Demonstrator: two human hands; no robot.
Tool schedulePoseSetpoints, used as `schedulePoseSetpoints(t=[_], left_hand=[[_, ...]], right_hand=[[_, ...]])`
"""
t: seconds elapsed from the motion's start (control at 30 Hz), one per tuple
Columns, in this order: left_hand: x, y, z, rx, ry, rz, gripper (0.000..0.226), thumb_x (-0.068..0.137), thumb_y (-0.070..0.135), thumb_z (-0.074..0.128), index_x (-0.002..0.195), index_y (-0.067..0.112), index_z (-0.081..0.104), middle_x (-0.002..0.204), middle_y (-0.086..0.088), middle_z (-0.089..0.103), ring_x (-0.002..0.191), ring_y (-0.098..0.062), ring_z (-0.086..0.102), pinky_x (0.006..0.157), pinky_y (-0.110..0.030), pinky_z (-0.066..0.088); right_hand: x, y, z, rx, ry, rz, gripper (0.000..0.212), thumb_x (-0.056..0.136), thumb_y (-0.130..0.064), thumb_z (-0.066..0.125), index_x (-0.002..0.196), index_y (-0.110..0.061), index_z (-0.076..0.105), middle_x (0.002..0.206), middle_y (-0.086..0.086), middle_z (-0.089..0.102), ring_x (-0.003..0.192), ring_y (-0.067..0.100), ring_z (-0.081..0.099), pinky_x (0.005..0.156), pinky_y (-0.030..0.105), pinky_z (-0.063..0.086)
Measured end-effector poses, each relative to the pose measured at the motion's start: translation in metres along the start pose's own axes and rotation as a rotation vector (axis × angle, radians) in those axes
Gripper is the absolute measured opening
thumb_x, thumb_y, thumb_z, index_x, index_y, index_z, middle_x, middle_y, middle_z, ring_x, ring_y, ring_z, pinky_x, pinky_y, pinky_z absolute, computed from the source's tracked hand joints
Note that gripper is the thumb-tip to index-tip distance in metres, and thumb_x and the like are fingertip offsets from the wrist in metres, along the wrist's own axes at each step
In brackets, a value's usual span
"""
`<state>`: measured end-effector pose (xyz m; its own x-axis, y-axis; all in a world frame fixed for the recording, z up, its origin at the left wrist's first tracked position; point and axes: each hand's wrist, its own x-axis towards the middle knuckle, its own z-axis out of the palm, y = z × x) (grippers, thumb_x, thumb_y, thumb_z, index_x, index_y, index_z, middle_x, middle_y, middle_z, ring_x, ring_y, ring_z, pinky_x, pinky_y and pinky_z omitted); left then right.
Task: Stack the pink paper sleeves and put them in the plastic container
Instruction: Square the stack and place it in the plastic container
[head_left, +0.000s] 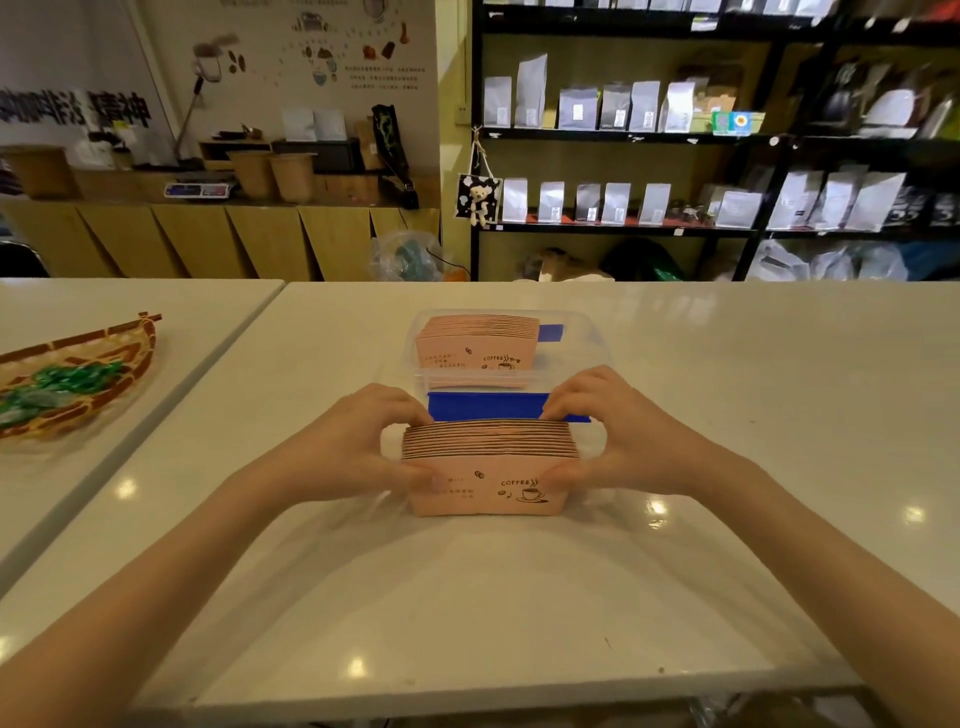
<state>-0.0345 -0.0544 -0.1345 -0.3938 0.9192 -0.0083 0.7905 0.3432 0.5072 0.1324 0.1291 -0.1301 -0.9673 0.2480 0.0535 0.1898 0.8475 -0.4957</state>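
- At the centre of the frame, a person's two bare hands clasp a stack of pink paper sleeves (488, 467) that stands on edge on a glossy white table (727, 395).
- The left hand (363, 447) curls around the stack's left end, thumb pressed on the printed front face and fingers wrapped over the far side.
- The right hand (618, 441) mirrors it on the right end, thumb on the front near the coffee-cup print, fingers hooked over the back edge; both hands are closed on the stack.
- The front sleeve carries the word "COFFEE", a cup drawing and small bean marks.
- Just behind the hands, toward the upper centre, a clear plastic container (587, 353) sits on the table with a second stack of pink sleeves (475, 343) already standing inside its left part.
- A blue patch (488, 406) shows on the table between the held stack and the container; a smaller blue piece shows inside the container, right of the sleeves.
- At the left edge of the frame, a woven basket (104, 358) with green wrapped items lies on a neighbouring white table.
- Across the upper right, black shelves (623, 136) hold rows of pale pouches.
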Motion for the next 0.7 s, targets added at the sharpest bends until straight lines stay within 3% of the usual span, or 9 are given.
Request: schedulePoseSetpoints(t=[0.13,0.27,0.47,0.6,0.7], left_hand=[[0.007,0.010,-0.009,0.181,-0.068,0.052,0.044,0.070,0.045,0.067,0.110,0.033,0.053,0.104,0.019,0.045,0.103,0.000,0.037,0.079,-0.010,0.035],[0.016,0.021,-0.023,0.303,-0.156,0.074,0.035,0.069,0.047,0.068,0.097,0.034,0.054,0.108,0.017,0.047,0.102,-0.003,0.039,0.091,-0.021,0.041],[0.040,0.040,-0.076,0.406,0.005,0.110,0.040,0.066,0.045,0.069,0.100,0.026,0.060,0.112,0.012,0.053,0.103,-0.004,0.043,0.094,-0.022,0.034],[0.067,0.038,-0.097,0.459,0.144,0.079,0.047,0.067,0.042,0.070,0.109,0.024,0.058,0.127,0.010,0.048,0.118,-0.007,0.034,0.102,-0.028,0.024],[0.088,0.029,-0.097,0.482,0.123,0.013,0.046,0.067,0.043,0.070,0.108,0.024,0.059,0.135,0.008,0.043,0.128,-0.012,0.026,0.109,-0.036,0.019]], right_hand=[[0.009,-0.007,-0.009,-0.183,-0.085,-0.043,0.052,0.068,-0.049,0.070,0.113,-0.029,0.055,0.110,-0.015,0.041,0.109,0.002,0.028,0.097,0.022,0.039],[0.018,-0.013,-0.023,-0.290,-0.146,-0.105,0.051,0.069,-0.050,0.069,0.112,-0.025,0.056,0.117,-0.012,0.041,0.109,0.003,0.028,0.094,0.018,0.037],[0.040,-0.012,-0.068,-0.246,0.038,-0.171,0.047,0.066,-0.049,0.070,0.104,-0.023,0.060,0.124,-0.009,0.044,0.115,0.003,0.027,0.097,0.021,0.026],[0.067,-0.004,-0.084,-0.265,0.228,-0.192,0.048,0.066,-0.047,0.071,0.105,-0.021,0.063,0.129,-0.008,0.045,0.117,0.002,0.021,0.102,0.028,0.021],[0.088,0.006,-0.079,-0.276,0.226,-0.161,0.048,0.067,-0.047,0.071,0.107,-0.020,0.064,0.137,-0.006,0.040,0.129,0.010,0.017,0.110,0.038,0.017]])
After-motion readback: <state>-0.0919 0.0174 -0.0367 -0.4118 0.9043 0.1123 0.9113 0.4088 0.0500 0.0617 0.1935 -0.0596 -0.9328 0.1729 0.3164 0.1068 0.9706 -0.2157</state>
